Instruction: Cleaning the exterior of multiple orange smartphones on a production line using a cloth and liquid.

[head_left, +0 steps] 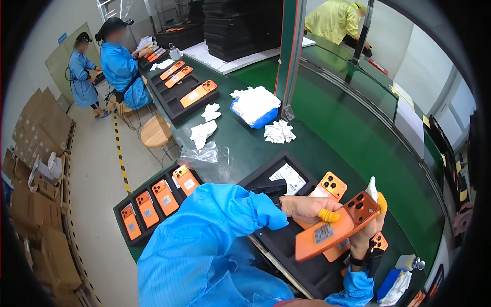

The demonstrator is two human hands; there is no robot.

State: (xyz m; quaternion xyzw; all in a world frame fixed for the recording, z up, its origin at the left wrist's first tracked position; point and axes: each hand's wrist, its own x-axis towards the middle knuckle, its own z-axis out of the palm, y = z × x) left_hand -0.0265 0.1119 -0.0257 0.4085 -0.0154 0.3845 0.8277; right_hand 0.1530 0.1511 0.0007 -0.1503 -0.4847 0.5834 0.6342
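Note:
An orange smartphone (335, 227), back side up with a label and a dark camera block, is held tilted above a black tray (281, 240). My right hand (377, 226) grips it from beneath and along its right edge. A yellow finger cot and a small white tip or wipe show at that hand's fingers. From the left, my left hand (307, 207) pinches the phone's upper edge; a yellow-covered digit rests there. Below and behind it, more orange phones lie in the tray, partly hidden by my hands. A white printed sheet (288, 179) lies in the tray's far end.
Left of my arm, a black tray (144, 240) carries several orange phones. Farther off stand another phone tray (176, 110), a blue box of white wipes (266, 120) and crumpled wipes (279, 132). A wooden stool (155, 131) and co-workers in blue (120, 69) are at the left.

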